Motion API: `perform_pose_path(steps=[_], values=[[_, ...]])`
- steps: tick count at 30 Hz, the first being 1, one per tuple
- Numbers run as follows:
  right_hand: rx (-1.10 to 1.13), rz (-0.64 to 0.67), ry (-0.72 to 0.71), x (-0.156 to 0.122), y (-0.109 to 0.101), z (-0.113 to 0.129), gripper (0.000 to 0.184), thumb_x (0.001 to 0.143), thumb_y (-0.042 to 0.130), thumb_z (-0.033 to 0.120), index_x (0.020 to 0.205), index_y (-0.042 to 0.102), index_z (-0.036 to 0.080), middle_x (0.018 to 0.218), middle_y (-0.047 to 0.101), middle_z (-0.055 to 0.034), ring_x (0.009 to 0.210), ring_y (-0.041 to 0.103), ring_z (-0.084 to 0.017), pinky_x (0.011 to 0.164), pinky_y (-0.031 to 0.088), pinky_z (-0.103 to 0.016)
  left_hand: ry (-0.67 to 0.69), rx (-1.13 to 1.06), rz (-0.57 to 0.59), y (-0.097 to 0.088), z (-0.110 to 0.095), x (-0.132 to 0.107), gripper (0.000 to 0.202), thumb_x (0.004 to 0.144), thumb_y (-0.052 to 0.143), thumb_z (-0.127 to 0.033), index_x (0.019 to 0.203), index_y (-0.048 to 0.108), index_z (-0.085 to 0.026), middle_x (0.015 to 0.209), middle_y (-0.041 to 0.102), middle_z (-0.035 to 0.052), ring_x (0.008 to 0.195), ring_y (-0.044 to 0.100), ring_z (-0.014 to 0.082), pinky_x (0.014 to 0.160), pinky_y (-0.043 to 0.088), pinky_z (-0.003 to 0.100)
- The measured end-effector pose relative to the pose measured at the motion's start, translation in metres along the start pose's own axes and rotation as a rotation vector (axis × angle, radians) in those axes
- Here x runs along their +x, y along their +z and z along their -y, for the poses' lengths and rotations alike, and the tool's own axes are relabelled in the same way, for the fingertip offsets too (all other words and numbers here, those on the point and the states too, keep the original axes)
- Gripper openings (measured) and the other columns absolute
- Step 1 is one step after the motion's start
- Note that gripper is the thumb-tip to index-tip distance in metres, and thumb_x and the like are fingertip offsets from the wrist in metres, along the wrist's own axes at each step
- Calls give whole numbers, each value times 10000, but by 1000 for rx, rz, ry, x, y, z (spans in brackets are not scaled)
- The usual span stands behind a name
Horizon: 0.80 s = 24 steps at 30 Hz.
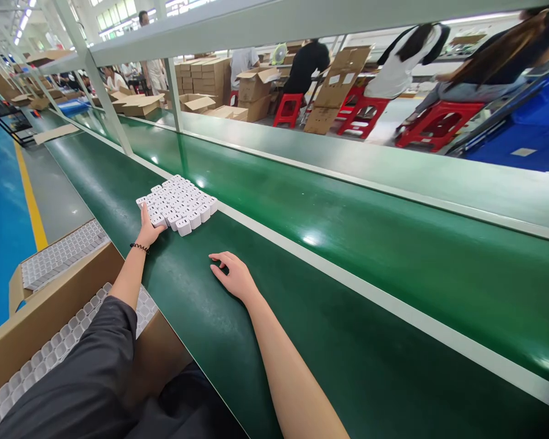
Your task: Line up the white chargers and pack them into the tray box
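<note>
A tight block of several small white plug adapters (178, 203) lies on the green conveyor belt (357, 268). My left hand (147, 228) reaches out to the block's near left edge, fingers stretched flat against the adapters. A dark bead bracelet is on that wrist. My right hand (231, 274) rests palm down on the belt, fingers loosely curled, holding nothing, a short way to the right of the block.
Open cardboard boxes (50, 305) filled with rows of the same white adapters stand at my left. A white frame post (174, 97) and shelf rise behind the belt. Beyond it, people sit on red stools (434, 125) among cartons; a blue bin (526, 134) is far right.
</note>
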State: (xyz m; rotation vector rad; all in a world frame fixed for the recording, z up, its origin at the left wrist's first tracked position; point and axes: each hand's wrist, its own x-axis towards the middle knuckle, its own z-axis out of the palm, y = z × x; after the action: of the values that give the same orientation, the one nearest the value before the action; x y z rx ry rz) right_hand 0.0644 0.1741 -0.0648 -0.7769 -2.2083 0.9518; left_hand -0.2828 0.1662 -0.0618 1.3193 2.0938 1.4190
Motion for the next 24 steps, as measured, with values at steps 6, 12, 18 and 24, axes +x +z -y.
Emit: perform_pose_path(steps=[6,12,18,24], values=[[-11,-23,-6,0,1,-3,247,906,543,276,1113,674,249,1026,690,-40,813,634,-169,771,543,-335,-46,0,-34,1,-10,-4,1238,602,806,-219,1567,31,-227,1642,-101,142,1520,-55,387,1245,82,530],[-36,-8,-12,-3,3,-4,281,891,546,337,1098,689,212,961,699,-61,769,640,-175,751,540,-341,-8,-37,-112,13,-19,-14,1217,577,805,-215,1562,91,-193,1643,-22,124,1526,-91,332,1253,-48,424],[-74,0,-2,-14,3,-10,372,879,540,462,1085,688,190,965,705,-94,734,629,-190,661,532,-349,-45,-10,-64,7,-15,-35,1088,614,743,-150,1554,197,-171,1643,100,137,1528,49,347,1255,123,472],[-194,-41,-63,-11,2,-2,360,914,474,417,1096,682,187,946,693,-110,709,624,-199,715,566,-405,-70,87,15,-104,-6,-109,715,698,615,-189,1403,493,-185,1453,518,91,1387,441,263,1162,383,446]])
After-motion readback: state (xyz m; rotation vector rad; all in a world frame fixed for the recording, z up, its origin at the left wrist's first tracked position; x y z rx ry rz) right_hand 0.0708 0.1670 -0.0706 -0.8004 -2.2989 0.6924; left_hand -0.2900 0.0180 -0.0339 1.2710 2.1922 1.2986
